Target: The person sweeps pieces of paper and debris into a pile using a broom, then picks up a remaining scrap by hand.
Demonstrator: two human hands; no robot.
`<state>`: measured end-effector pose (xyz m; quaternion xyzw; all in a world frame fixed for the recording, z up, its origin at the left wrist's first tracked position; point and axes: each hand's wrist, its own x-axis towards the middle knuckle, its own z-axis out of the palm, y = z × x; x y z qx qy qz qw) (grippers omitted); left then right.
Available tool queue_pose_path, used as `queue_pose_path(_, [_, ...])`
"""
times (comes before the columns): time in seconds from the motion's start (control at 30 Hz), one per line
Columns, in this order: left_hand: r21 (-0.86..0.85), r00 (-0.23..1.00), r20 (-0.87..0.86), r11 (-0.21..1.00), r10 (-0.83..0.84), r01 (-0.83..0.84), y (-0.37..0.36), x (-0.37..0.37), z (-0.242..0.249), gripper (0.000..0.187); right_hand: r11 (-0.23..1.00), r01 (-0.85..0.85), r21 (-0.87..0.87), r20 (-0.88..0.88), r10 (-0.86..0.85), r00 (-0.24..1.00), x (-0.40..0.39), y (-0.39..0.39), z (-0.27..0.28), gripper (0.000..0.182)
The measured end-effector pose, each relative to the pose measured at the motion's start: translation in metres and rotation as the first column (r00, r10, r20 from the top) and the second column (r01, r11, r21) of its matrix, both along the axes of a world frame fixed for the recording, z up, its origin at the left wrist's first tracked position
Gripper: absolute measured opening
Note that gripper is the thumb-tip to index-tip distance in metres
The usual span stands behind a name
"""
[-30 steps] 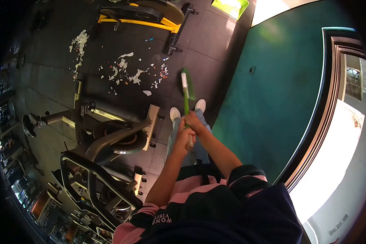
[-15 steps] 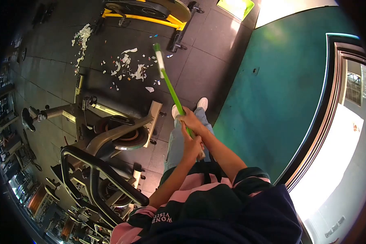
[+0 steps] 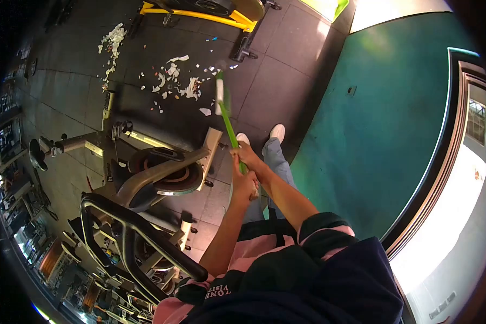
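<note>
Your left hand [image 3: 244,186] and, just beyond it, your right hand [image 3: 248,157] are both clenched around the green broom [image 3: 228,123] handle. Its head sits at 12 o'clock, near paper scraps [image 3: 179,81] at 11, exercise bike [image 3: 156,173] at 9.

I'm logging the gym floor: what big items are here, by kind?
Green broom gripped by left hand and right hand: 1
Exercise bikes, grey, black, yellow: 3
White shoes: 2
Total: 6
</note>
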<state>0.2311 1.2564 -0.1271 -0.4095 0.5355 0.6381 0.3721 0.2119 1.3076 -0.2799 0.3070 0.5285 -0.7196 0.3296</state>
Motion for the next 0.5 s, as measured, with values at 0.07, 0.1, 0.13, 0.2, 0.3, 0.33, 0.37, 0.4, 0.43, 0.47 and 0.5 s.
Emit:
queue_pose_path(0.07, [-0.025, 0.99, -0.137, 0.999, 0.028, -0.032, -0.003, -0.006, -0.007, 0.08, 0.994, -0.076, 0.083, -0.486, 0.107, 0.867, -0.013, -0.004, -0.001, 0.024])
queue_pose_path(0.1, [-0.024, 0.991, -0.13, 0.999, 0.027, -0.03, -0.002, -0.005, -0.006, 0.08, 0.994, -0.075, 0.084, -0.481, 0.106, 0.871, -0.017, -0.003, 0.01, 0.024])
queue_pose_path(0.13, [-0.045, 0.987, -0.163, 0.999, 0.012, -0.019, 0.0, -0.004, -0.004, 0.08, 1.0, -0.021, -0.009, -0.342, 0.016, 0.94, -0.021, -0.002, 0.023, 0.026])
queue_pose_path(0.2, [-0.061, 0.98, -0.199, 0.998, -0.004, -0.008, 0.007, 0.001, 0.002, 0.08, 0.995, 0.049, -0.089, -0.191, -0.066, 0.979, -0.026, 0.002, 0.044, 0.028])
queue_pose_path(0.3, [-0.09, 0.98, -0.185, 0.994, -0.071, 0.055, 0.019, 0.033, 0.017, 0.081, 0.987, -0.079, 0.137, -0.17, 0.102, 0.98, 0.002, 0.014, 0.052, 0.034])
queue_pose_path(0.33, [-0.075, 0.976, -0.208, 0.996, -0.061, 0.046, 0.023, 0.048, 0.019, 0.08, 0.93, -0.098, 0.353, -0.281, 0.205, 0.938, 0.024, 0.014, 0.034, 0.037])
queue_pose_path(0.37, [-0.06, 0.972, -0.229, 0.998, -0.049, 0.036, 0.025, 0.058, 0.021, 0.079, 0.829, -0.083, 0.553, -0.359, 0.327, 0.874, 0.039, 0.016, 0.025, 0.041])
queue_pose_path(0.4, [-0.059, 0.971, -0.232, 0.998, -0.049, 0.037, 0.027, 0.062, 0.026, 0.079, 0.828, -0.081, 0.554, -0.361, 0.326, 0.874, 0.042, 0.021, 0.04, 0.041])
queue_pose_path(0.43, [-0.038, 0.987, -0.159, 0.999, -0.026, 0.02, 0.028, 0.066, 0.033, 0.079, 0.869, -0.179, 0.462, -0.192, 0.296, 0.936, 0.042, 0.026, 0.067, 0.043])
queue_pose_path(0.47, [-0.019, 0.997, -0.083, 1.0, -0.005, 0.004, 0.027, 0.069, 0.036, 0.078, 0.902, -0.256, 0.347, -0.012, 0.277, 0.961, 0.041, 0.028, 0.082, 0.045])
queue_pose_path(0.5, [-0.021, 0.997, -0.081, 1.0, -0.009, 0.008, 0.025, 0.07, 0.035, 0.078, 0.904, -0.253, 0.345, -0.01, 0.273, 0.962, 0.046, 0.025, 0.078, 0.045])
